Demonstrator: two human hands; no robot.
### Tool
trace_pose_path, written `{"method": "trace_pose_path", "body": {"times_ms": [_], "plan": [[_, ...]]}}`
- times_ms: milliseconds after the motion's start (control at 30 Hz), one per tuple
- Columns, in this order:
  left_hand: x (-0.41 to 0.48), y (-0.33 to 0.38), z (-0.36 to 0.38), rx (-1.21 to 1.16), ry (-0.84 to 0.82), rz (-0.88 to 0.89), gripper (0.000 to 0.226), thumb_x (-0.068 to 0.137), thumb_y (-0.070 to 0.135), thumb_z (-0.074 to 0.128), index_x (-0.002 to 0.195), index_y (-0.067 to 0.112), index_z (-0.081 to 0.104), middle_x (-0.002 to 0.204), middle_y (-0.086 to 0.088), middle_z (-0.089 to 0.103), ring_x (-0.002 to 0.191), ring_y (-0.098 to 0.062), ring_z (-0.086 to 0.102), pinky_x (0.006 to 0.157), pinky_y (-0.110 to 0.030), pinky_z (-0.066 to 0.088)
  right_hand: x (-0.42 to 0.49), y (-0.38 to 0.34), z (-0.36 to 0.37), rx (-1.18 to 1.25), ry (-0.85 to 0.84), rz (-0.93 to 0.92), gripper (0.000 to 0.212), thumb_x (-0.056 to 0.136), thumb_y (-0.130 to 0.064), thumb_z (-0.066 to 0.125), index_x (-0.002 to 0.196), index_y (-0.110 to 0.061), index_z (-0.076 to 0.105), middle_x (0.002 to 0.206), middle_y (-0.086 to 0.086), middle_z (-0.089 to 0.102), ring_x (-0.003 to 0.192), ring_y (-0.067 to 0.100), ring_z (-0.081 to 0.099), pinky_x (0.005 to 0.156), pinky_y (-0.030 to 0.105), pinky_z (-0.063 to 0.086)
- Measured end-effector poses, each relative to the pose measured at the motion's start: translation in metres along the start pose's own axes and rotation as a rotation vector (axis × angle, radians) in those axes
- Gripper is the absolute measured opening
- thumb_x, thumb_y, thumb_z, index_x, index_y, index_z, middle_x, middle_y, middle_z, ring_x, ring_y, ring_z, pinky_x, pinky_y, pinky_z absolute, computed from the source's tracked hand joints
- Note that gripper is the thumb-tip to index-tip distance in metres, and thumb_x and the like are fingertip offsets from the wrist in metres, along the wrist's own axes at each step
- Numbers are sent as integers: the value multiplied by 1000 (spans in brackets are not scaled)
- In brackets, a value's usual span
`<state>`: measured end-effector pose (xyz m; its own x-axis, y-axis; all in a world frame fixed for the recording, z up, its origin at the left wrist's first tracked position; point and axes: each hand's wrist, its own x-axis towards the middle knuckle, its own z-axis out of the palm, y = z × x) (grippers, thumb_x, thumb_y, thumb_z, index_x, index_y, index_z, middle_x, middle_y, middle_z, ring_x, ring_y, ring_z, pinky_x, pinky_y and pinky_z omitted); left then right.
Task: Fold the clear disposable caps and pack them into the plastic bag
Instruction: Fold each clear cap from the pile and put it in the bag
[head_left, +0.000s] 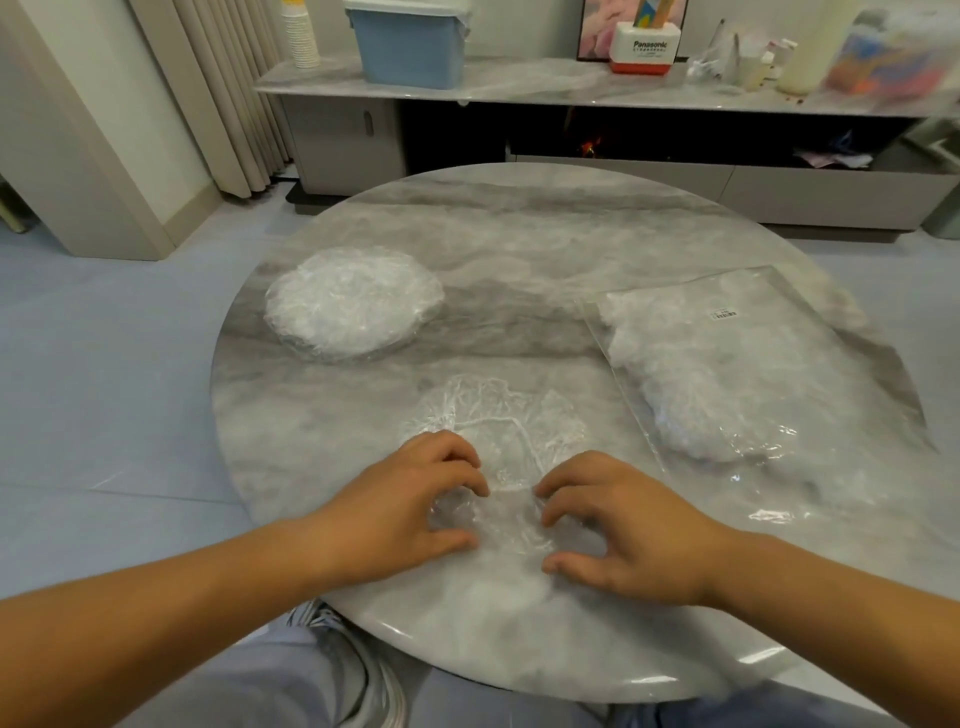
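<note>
Marble bench (519, 234): cap stack (353, 304) far left, plastic bag (753, 364) right. Near the edge, left hand (410, 504) and right hand (628, 530) pinch one clear cap (498, 431) with curled fingers.

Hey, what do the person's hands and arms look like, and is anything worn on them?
The left hand and right hand wear no gloves, and no rings, watch or bracelet show. Both arms are bare to the picture's edge, with no sleeves in view.
</note>
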<state>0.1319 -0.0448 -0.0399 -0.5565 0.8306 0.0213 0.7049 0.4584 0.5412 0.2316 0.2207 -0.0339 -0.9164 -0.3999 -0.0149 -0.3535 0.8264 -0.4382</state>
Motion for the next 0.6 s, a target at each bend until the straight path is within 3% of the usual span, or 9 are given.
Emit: {"method": "trace_pose_path", "body": {"times_ms": [133,367,533,600], "plan": [[4,-2,2,-62,-16,-25,19,81,44,81,98,37,75,103,19,59,97,-3,56,82,-22,49,4,1,3,19,56,19,40,83,-66,62,102,-32,74,120,-16,63,116,3,51,99,34,47],[3,4,0,-269,-31,-59,9,89,35,76,94,31,81,95,16,69,93,-8,66,80,-27,54,5,-3,2,9,48,38,46,78,-74,61,103,-37,72,122,-17,59,118,3,46,99,33,44],[2,10,-6,-339,-30,-125,11,91,30,72,98,29,81,94,27,73,93,3,68,83,-14,51,5,-7,9,-90,92,-6,32,90,-58,58,95,-29,71,107,-12,63,98,10,55,84,35,51],[2,11,-7,-372,-23,-176,11,91,32,72,97,31,81,94,27,74,92,4,69,84,-16,52,7,-10,6,-58,113,-9,30,96,-50,54,89,-26,70,95,-13,65,90,8,55,81,31,49]]}}
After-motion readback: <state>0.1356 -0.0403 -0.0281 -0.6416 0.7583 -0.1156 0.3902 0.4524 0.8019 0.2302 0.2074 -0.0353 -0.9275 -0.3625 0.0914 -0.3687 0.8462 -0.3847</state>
